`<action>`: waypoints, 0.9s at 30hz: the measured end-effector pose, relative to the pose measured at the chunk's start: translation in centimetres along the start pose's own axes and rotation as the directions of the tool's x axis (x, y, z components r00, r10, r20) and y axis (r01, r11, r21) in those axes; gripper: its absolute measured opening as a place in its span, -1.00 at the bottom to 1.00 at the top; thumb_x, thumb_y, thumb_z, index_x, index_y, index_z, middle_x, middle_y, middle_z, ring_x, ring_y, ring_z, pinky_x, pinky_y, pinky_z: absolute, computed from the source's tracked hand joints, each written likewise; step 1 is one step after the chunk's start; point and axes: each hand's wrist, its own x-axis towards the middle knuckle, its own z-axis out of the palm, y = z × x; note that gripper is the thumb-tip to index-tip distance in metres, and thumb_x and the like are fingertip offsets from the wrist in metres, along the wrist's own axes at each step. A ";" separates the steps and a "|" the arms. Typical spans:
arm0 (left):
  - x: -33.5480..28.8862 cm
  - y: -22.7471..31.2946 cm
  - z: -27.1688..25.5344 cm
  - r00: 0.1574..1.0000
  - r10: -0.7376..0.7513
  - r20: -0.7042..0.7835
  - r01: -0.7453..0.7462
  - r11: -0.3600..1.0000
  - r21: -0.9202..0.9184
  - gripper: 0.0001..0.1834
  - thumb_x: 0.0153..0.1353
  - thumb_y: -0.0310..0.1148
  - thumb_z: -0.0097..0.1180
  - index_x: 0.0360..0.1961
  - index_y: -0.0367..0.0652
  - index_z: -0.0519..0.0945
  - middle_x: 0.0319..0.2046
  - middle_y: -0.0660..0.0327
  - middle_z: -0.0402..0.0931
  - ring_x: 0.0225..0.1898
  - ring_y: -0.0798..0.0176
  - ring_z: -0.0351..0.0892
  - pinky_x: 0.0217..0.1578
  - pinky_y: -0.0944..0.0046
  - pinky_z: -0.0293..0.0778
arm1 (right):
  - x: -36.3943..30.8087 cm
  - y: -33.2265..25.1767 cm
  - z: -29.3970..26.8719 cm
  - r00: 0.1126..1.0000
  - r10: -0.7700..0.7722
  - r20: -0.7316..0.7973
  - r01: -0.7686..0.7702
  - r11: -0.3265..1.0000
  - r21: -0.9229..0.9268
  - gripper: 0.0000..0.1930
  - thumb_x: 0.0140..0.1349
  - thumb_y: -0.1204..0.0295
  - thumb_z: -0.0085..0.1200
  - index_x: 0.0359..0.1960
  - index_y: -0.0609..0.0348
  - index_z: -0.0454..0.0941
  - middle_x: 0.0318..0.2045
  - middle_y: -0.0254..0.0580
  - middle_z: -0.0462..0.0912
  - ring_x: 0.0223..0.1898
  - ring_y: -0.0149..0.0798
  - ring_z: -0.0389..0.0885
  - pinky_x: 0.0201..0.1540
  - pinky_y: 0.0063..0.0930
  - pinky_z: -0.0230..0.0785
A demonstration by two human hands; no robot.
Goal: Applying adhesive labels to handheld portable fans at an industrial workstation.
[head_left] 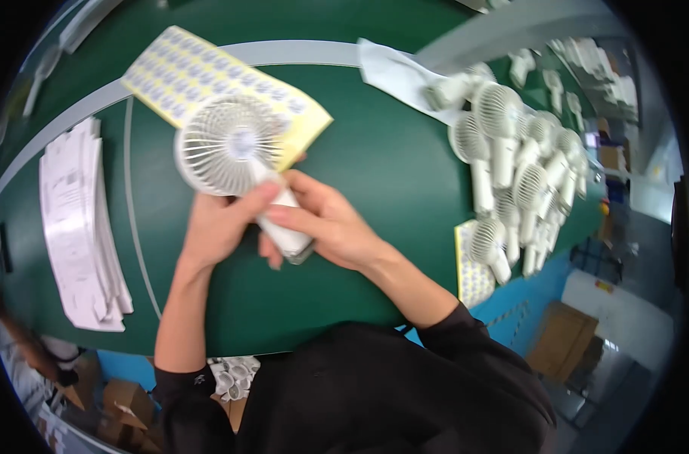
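A white handheld fan [229,145] with a round slatted cage is held over the green table, its head up and to the left. My left hand [222,225] grips it from below the cage, thumb on the neck. My right hand [325,221] is closed around the handle, thumb across its front. The handle's grey end points toward me. Behind the fan lies a yellow-edged sheet of round stickers [200,68], partly covered by the cage.
At the right, several white handheld fans [503,151] lie in a pile, with another sticker sheet [473,276] under its near edge. A stack of white papers [79,227] lies at the left. A white sheet [397,76] lies at the back. Cardboard boxes [562,340] stand beyond the table.
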 end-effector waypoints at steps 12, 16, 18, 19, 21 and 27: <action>2.0 -0.7 -0.6 0.979 0.191 -0.064 -0.198 0.973 -0.121 -0.28 0.49 -0.16 -0.19 0.54 -0.35 0.05 0.50 -0.02 0.20 0.44 -0.11 0.33 0.43 0.03 0.29 | -24.5 2.4 -7.2 0.079 -0.984 -0.161 -0.331 0.126 -0.935 -0.97 0.41 0.59 0.09 -0.23 0.29 0.54 -0.31 -0.19 0.63 -0.26 -0.33 0.61 -0.19 -0.47 0.45; 1.8 -0.5 -0.4 0.982 0.175 -0.068 -0.179 0.982 -0.057 -0.31 0.51 -0.14 -0.28 0.54 -0.32 0.08 0.50 0.01 0.20 0.45 -0.02 0.33 0.46 0.06 0.25 | -33.3 2.7 -11.1 -0.250 -0.777 -0.577 -0.436 0.623 -0.649 -0.71 0.49 0.27 0.10 -0.19 0.32 0.58 -0.29 -0.20 0.64 -0.17 -0.34 0.57 0.00 -0.45 0.40; 1.9 -0.4 -0.3 0.983 0.180 -0.039 -0.182 0.983 -0.041 -0.32 0.52 -0.16 -0.27 0.54 -0.32 0.09 0.50 0.02 0.20 0.45 -0.01 0.33 0.46 0.06 0.24 | -35.2 3.9 -12.2 -0.102 -0.607 -0.788 -0.570 0.685 -0.454 -0.54 0.44 0.10 0.18 -0.02 0.36 0.63 -0.12 -0.17 0.71 0.00 -0.30 0.59 0.20 -0.39 0.34; 1.9 -0.5 -0.3 0.982 0.184 -0.050 -0.186 0.981 -0.047 -0.32 0.52 -0.16 -0.26 0.53 -0.32 0.09 0.50 0.02 0.20 0.45 -0.01 0.33 0.46 0.06 0.24 | -35.7 4.2 -12.7 -0.033 -0.511 -0.859 -0.512 0.747 -0.424 -0.54 0.42 0.10 0.20 -0.01 0.36 0.64 -0.10 -0.18 0.71 0.03 -0.30 0.59 0.24 -0.39 0.30; 1.9 -0.5 -0.2 0.979 0.192 -0.074 -0.196 0.979 -0.052 -0.32 0.52 -0.17 -0.25 0.53 -0.33 0.09 0.50 0.01 0.21 0.45 -0.02 0.32 0.46 0.06 0.24 | -36.3 4.5 -13.2 0.107 -0.282 -0.953 -0.422 0.855 -0.300 -0.53 0.38 0.09 0.23 0.00 0.34 0.66 -0.05 -0.20 0.72 0.09 -0.29 0.58 0.31 -0.39 0.23; 1.9 -0.3 0.2 0.961 0.260 -0.090 -0.262 0.965 -0.015 -0.30 0.43 -0.28 -0.01 0.48 -0.42 0.17 0.43 -0.10 0.30 0.33 -0.17 0.47 0.29 0.00 0.46 | -38.2 0.8 -13.2 0.359 0.017 -0.933 -0.394 0.909 -0.135 -0.83 0.31 0.34 0.32 -0.25 0.19 0.68 -0.37 -0.41 0.71 -0.48 -0.61 0.54 -0.42 -0.69 0.34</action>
